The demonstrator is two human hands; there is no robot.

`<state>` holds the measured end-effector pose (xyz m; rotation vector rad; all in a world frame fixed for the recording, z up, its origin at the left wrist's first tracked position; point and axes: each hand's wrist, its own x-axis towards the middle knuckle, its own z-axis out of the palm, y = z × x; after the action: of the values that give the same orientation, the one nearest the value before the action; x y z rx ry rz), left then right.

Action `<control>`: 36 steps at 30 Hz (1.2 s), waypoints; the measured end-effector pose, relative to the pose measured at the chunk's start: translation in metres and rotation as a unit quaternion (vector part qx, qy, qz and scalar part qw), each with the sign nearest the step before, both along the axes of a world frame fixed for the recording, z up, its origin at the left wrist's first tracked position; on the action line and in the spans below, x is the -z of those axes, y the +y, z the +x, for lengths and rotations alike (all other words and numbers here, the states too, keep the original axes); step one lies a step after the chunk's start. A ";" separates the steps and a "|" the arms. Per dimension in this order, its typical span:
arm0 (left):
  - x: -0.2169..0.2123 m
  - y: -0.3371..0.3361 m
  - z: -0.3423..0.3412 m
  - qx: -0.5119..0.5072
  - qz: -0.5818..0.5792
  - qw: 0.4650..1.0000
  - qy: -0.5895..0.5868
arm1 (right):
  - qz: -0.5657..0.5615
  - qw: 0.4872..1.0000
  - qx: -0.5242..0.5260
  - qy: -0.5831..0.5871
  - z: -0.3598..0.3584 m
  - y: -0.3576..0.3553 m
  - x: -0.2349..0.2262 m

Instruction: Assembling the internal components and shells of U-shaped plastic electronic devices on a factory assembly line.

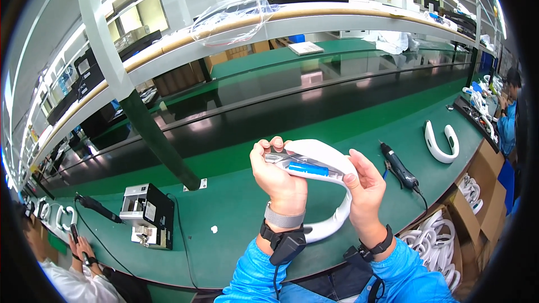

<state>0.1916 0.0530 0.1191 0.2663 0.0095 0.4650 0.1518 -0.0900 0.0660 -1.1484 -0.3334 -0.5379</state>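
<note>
Holding a white U-shaped device (317,149) over the green tabletop (224,238), we have it in front of us with its open side showing a blue cylinder (309,169) inside. Our left hand (281,182) is curled round the left end, its fingertips at the upper edge; our right hand (368,188) grips the right side, thumb pressed to the shell and fingers raised, partly spread. The device's lower limb curves back toward us, near our left wrist; we cannot tell whether it touches the tabletop. To our right lie a corded black power screwdriver (398,166) and, farther off, a second white U-shaped piece (445,157). A silver-and-black machine (147,216) stands to our left.
</note>
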 end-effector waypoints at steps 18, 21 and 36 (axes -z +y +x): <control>0.000 -0.011 0.007 0.006 0.097 0.995 -0.011 | 0.077 0.990 -0.073 0.090 0.003 -0.018 -0.008; -0.001 0.005 0.006 -0.022 0.242 0.968 -0.068 | 0.053 0.993 -0.071 0.079 -0.003 -0.024 -0.018; -0.046 0.019 -0.069 -0.139 0.882 0.401 -0.205 | -0.364 0.903 -0.068 -0.217 -0.005 -0.068 -0.079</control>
<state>0.1222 0.0716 0.1654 2.3412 -1.0396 0.7032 0.1467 -0.1585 0.1453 -1.7043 -1.0615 -0.5585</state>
